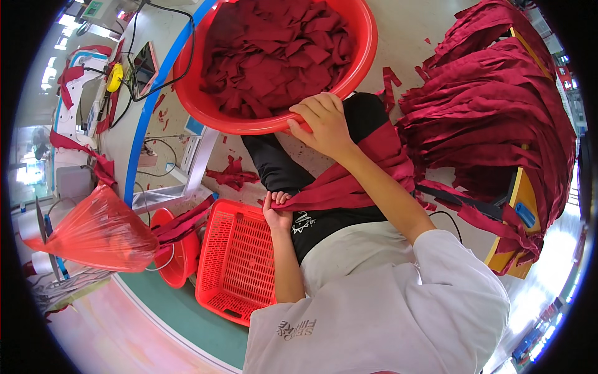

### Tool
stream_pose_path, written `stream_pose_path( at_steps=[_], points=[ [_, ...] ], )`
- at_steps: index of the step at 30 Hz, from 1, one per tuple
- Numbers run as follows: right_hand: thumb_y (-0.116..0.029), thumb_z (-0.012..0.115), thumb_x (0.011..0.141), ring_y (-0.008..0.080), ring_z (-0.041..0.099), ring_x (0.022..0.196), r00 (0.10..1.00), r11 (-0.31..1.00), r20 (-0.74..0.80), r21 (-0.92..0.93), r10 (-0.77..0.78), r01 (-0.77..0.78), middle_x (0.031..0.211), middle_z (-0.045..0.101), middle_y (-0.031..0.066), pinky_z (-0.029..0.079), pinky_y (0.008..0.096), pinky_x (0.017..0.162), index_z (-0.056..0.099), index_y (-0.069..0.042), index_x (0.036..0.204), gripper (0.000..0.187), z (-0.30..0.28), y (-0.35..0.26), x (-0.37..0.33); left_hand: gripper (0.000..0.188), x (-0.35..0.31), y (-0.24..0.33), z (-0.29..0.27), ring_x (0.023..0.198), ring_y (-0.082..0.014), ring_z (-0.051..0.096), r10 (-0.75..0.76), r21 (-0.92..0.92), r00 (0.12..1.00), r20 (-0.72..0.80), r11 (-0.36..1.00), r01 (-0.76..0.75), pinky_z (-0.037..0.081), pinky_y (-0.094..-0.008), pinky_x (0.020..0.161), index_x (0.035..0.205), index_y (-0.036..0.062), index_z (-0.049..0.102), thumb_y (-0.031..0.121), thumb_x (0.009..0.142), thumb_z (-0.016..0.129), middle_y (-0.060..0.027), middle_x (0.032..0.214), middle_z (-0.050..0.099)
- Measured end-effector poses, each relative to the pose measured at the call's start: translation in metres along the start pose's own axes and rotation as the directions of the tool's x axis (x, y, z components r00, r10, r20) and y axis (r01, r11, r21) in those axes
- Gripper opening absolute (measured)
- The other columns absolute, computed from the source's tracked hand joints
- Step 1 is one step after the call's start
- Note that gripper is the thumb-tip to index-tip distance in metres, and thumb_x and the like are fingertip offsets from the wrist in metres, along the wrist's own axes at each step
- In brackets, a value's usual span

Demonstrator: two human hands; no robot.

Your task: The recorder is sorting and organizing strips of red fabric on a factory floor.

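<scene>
Pale floor. I see left hand pinching long dark-red cloth, running rightward across the lap; right hand clasps round red plastic basin.

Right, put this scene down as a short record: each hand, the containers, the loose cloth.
Left hand: closed on the end of a dark red cloth lying across the lap
Right hand: at the near rim of the red tub; firmness of grip unclear
Tub contents: heaped dark red cloth pieces
Beside left forearm: red slotted basket
Far left: tied-looking red plastic bag
Right side: many dark red strips draped over a yellow-edged stand
Floor: dark red scraps
</scene>
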State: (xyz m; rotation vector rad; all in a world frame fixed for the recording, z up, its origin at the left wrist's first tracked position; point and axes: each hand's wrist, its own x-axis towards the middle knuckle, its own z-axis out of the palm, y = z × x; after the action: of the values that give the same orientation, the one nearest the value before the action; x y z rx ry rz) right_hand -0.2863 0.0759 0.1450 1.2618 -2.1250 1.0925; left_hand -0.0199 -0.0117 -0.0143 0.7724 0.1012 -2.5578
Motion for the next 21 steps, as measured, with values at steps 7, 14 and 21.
stream_pose_path(
  at_steps=[7,14,21],
  points=[
    [-0.028,0.067,0.08,0.0226,0.055,0.094,1.0,1.0,-0.001,-0.006,-0.003,0.003,0.091,0.059,0.0031,0.039,0.0376,0.091,0.064,-0.009,0.093,0.023,-0.0002,-0.0016,0.0006,0.024,0.0014,0.0026,-0.0066,0.065,-0.0145,0.039,-0.005,0.002,1.0,0.0,1.0,0.005,0.039,-0.0323,0.078,0.076,0.0103,0.044,0.022,0.097,0.048,0.0002,0.066,0.037],
    [-0.03,0.066,0.081,0.0227,0.055,0.094,1.0,1.0,-0.014,-0.01,-0.009,0.008,0.09,0.058,0.0033,0.039,0.0378,0.091,0.065,-0.009,0.093,0.024,0.0012,-0.0004,-0.0001,0.024,0.0014,0.0018,-0.0061,0.065,-0.0146,0.04,-0.004,0.004,1.0,0.005,1.0,0.004,0.039,-0.0324,0.078,0.076,0.0103,0.044,0.022,0.097,0.049,0.0003,0.066,0.038],
    [-0.03,0.066,0.082,0.0229,0.055,0.094,1.0,1.0,0.003,-0.003,-0.006,0.006,0.091,0.059,0.0034,0.039,0.0384,0.091,0.064,-0.009,0.093,0.024,0.0009,-0.0003,0.0002,0.025,0.0015,0.0022,-0.006,0.065,-0.0148,0.04,0.001,0.008,1.0,-0.006,1.0,-0.001,0.039,-0.0324,0.078,0.076,0.0099,0.044,0.022,0.097,0.049,0.0,0.066,0.038]
  ],
)
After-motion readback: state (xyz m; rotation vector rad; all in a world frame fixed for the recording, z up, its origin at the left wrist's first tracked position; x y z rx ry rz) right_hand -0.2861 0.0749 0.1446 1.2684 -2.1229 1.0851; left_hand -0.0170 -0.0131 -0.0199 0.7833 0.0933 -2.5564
